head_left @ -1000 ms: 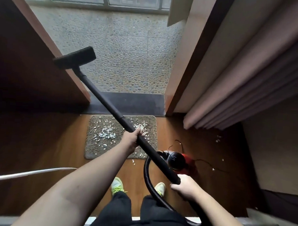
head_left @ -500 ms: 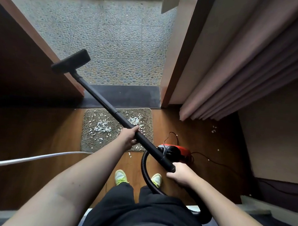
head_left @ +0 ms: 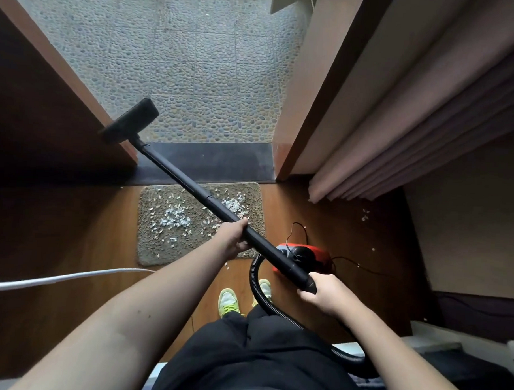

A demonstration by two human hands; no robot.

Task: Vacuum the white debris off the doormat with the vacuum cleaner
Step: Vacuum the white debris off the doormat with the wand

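Black vacuum wand (head_left: 219, 211) gripped mid-shaft by left hand (head_left: 233, 238), fingers wrapped round it; right hand (head_left: 323, 292) clasps its lower end. Floor head (head_left: 129, 121) raised toward 11 o'clock, above the threshold. Doormat (head_left: 156, 243) lies at 12 o'clock of the shoes, white debris (head_left: 173, 219) scattered across it. Red vacuum body (head_left: 315, 256) sits just beside the mat at 3 o'clock.

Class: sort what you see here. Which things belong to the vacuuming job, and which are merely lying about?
Job:
black vacuum wand
black floor nozzle
red canister vacuum
black ribbed hose
grey-brown doormat
white debris
left hand
right hand

Lying about:
white cable
pink curtain
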